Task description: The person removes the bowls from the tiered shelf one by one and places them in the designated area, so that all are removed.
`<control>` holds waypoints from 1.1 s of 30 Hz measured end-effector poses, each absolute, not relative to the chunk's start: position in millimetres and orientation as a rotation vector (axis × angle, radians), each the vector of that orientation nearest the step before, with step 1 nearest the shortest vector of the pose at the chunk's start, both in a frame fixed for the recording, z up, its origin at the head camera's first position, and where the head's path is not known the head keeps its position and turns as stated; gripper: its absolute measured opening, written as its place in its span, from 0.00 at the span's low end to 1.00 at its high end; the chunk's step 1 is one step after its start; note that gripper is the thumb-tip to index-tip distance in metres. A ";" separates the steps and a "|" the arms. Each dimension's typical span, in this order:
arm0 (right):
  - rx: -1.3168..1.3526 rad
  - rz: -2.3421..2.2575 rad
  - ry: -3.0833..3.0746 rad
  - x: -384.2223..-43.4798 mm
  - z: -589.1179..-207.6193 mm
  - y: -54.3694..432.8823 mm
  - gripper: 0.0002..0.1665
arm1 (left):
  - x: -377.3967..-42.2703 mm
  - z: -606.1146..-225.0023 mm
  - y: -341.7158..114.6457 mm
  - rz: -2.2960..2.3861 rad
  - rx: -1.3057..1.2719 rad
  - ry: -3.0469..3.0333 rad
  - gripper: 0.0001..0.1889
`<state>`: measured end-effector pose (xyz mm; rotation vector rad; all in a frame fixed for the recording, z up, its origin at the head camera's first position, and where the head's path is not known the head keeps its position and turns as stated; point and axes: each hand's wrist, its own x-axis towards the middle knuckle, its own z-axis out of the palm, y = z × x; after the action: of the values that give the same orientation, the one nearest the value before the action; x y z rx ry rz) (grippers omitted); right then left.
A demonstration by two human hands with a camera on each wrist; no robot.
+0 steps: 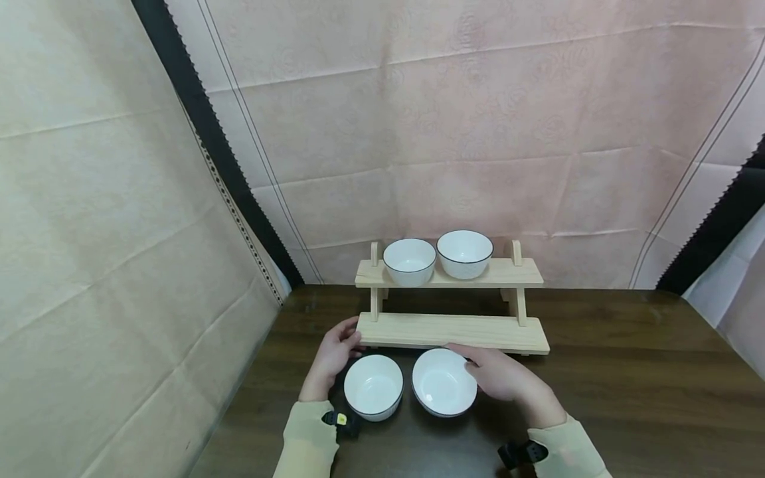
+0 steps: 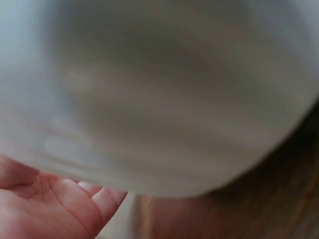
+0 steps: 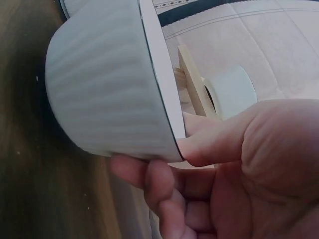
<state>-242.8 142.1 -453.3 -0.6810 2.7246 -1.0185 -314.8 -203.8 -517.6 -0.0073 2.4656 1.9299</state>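
Note:
In the head view, my right hand (image 1: 502, 375) pinches the rim of a white, dark-rimmed bowl (image 1: 444, 383). The right wrist view shows the thumb inside that bowl (image 3: 104, 84) and the fingers against its ribbed outside. To its left is a second white bowl (image 1: 373, 385), upright. My left hand (image 1: 336, 352) grips the left front corner of a two-tier wooden display stand (image 1: 451, 330), at the lower board. A bowl's blurred wall (image 2: 174, 99) fills most of the left wrist view, hiding part of the left hand (image 2: 55, 204).
On the stand's upper board sit a white bowl (image 1: 409, 262) at left and another white bowl (image 1: 465, 253) at right. The stand is on a dark wooden table (image 1: 627, 372), before a pale cloth backdrop (image 1: 478, 133). Another cloth (image 1: 119, 265) hangs along the left side.

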 end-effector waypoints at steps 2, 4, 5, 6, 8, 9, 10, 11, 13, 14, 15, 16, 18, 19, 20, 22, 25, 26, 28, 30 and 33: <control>-0.659 -1.012 2.728 -242.1 -452.9 140.6 0.28 | -314.7 -517.7 -203.8 1.934 -0.007 2.463 0.22; -0.641 -0.998 2.732 -241.8 -453.0 139.4 0.27 | -314.8 -517.8 -203.5 1.941 -0.007 2.459 0.22; -0.640 -0.993 2.736 -241.5 -452.8 138.9 0.27 | -314.8 -517.9 -203.5 1.941 -0.006 2.459 0.22; -0.641 -0.986 2.741 -241.5 -453.0 138.5 0.27 | -314.8 -517.8 -203.3 1.943 -0.006 2.459 0.22; -0.652 -0.980 2.750 -241.7 -453.8 137.8 0.27 | -314.5 -517.3 -202.7 1.943 -0.009 2.461 0.22; -0.650 -0.977 2.756 -241.7 -453.8 137.5 0.27 | -314.4 -517.0 -202.5 1.943 -0.010 2.461 0.22; -0.646 -0.971 2.764 -241.9 -454.1 137.1 0.27 | -314.2 -516.7 -202.4 1.942 -0.012 2.462 0.22; -0.637 -0.969 2.769 -241.9 -454.2 136.7 0.27 | -314.0 -516.5 -202.3 1.940 -0.014 2.463 0.22; -0.606 -0.959 2.781 -242.1 -454.4 135.4 0.26 | -313.7 -516.0 -202.4 1.938 -0.017 2.463 0.22; -0.593 -0.951 2.791 -242.1 -454.2 134.7 0.26 | -313.6 -515.8 -202.5 1.938 -0.018 2.461 0.22; -0.581 -0.942 2.798 -242.0 -454.1 133.8 0.26 | -313.5 -515.6 -202.7 1.936 -0.016 2.461 0.22; -0.571 -0.935 2.805 -242.2 -454.3 132.9 0.26 | -313.3 -515.4 -202.9 1.936 -0.014 2.462 0.22; -0.556 -0.920 2.816 -242.0 -454.3 130.9 0.25 | -313.1 -514.8 -203.0 1.938 -0.013 2.459 0.22; -0.553 -0.913 2.821 -241.9 -454.3 129.9 0.25 | -313.0 -514.4 -203.0 1.941 -0.013 2.457 0.22; -0.550 -0.908 2.825 -241.9 -454.6 129.0 0.25 | -312.8 -514.0 -202.8 1.942 -0.011 2.456 0.22; -0.537 -0.901 2.828 -241.7 -454.6 127.2 0.25 | -312.5 -513.6 -202.6 1.946 -0.010 2.454 0.22; -0.528 -0.887 2.834 -241.3 -455.5 125.6 0.26 | -312.2 -513.7 -202.6 1.945 -0.004 2.456 0.22; -0.529 -0.881 2.839 -241.1 -455.7 125.3 0.25 | -312.1 -513.8 -202.6 1.944 -0.003 2.457 0.22; -0.522 -0.872 2.847 -240.8 -456.0 124.6 0.24 | -312.1 -514.1 -202.8 1.942 0.002 2.461 0.22; -0.515 -0.856 2.861 -240.6 -456.2 123.8 0.23 | -311.9 -513.8 -202.5 1.941 0.005 2.462 0.22; -0.489 -0.836 2.875 -240.5 -456.3 122.1 0.22 | -311.5 -513.5 -202.5 1.943 -0.002 2.459 0.22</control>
<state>-240.5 122.1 -456.3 -0.4891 2.8751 -0.8362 -311.5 -202.5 -513.5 -0.0024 2.4591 1.9426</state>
